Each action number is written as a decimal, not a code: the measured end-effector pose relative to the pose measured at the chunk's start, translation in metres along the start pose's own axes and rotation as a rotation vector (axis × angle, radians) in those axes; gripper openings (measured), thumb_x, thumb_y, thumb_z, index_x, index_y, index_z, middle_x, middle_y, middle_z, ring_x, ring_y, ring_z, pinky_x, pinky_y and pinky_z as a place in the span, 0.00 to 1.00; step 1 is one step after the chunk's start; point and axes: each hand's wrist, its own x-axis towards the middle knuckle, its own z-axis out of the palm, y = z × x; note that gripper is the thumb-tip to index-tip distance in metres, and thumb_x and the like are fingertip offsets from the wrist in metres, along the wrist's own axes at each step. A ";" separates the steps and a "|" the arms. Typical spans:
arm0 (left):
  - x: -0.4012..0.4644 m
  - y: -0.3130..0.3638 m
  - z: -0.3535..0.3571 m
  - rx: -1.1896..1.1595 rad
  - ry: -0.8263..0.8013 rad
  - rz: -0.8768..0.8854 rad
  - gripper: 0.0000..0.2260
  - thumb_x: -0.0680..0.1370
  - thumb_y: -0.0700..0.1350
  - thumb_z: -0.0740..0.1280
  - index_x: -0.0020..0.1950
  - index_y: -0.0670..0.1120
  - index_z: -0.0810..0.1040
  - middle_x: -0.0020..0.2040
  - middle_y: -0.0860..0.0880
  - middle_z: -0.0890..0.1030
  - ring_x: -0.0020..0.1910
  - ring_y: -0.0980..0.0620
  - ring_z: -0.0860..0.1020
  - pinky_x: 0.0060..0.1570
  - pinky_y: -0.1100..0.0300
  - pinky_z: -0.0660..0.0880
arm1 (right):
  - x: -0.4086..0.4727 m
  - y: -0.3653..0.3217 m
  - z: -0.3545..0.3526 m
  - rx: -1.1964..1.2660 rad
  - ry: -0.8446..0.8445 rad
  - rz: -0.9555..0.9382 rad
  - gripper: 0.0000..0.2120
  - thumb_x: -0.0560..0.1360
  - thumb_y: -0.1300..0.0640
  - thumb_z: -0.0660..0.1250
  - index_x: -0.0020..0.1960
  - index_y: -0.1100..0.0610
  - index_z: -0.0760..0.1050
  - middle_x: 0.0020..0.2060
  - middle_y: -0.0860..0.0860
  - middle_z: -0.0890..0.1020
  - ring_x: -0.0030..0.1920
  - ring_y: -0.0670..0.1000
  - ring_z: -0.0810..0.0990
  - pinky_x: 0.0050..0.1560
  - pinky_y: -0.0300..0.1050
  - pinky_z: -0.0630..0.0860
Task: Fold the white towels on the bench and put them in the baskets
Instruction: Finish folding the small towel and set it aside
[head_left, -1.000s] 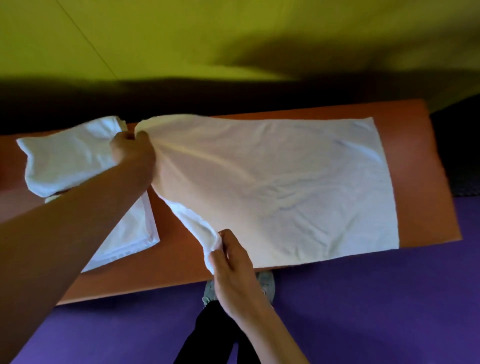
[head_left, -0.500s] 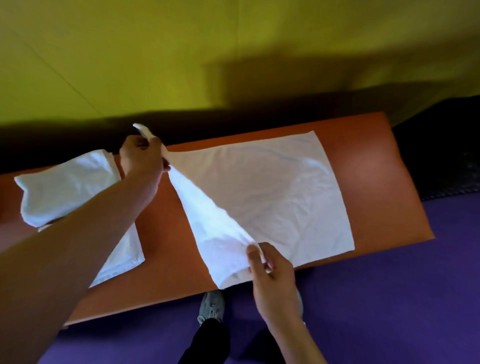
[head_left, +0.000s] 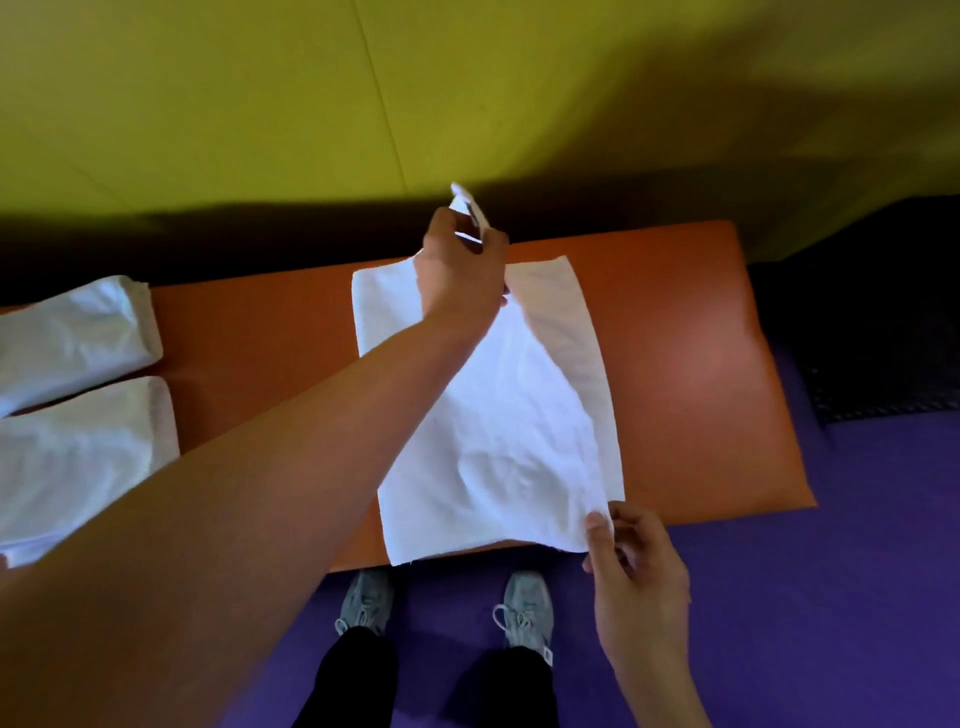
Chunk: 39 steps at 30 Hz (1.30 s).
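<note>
A: Towel (head_left: 498, 441) position?
B: Half-folded on orange bench (head_left: 691, 364). Left hand (head_left: 462, 270) pinches far corner, raised; right hand (head_left: 636, 566) pinches near corner at the front edge.
A: Others?
B: Two white towels (head_left: 78, 395) (left end, lying side by side).

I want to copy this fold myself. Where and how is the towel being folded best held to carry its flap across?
Probably by the flap's two corners, as here: the left hand pinches the far corner above the bench's back edge, the right hand pinches the near corner from the front. The towel is limp, so holding both ends of that edge keeps it straight.
</note>
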 end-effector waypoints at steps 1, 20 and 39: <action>-0.004 0.000 0.014 0.011 -0.022 0.007 0.06 0.77 0.44 0.68 0.49 0.42 0.74 0.33 0.46 0.81 0.23 0.49 0.81 0.23 0.57 0.77 | 0.008 0.007 -0.008 -0.009 0.007 0.013 0.01 0.79 0.51 0.70 0.49 0.46 0.78 0.33 0.52 0.82 0.35 0.51 0.81 0.34 0.33 0.73; -0.184 -0.212 -0.105 0.666 -0.016 -0.520 0.19 0.76 0.48 0.71 0.64 0.45 0.71 0.61 0.42 0.74 0.61 0.37 0.72 0.63 0.45 0.67 | 0.098 0.099 -0.019 -0.378 -0.065 0.141 0.12 0.76 0.52 0.72 0.55 0.53 0.73 0.46 0.49 0.80 0.49 0.52 0.81 0.40 0.45 0.72; -0.185 -0.229 -0.103 0.436 -0.080 -0.487 0.10 0.77 0.43 0.71 0.52 0.50 0.71 0.49 0.50 0.80 0.47 0.46 0.77 0.44 0.54 0.68 | 0.299 -0.045 0.083 -0.852 -0.361 -0.516 0.27 0.83 0.61 0.57 0.81 0.53 0.60 0.79 0.56 0.62 0.77 0.60 0.64 0.75 0.51 0.63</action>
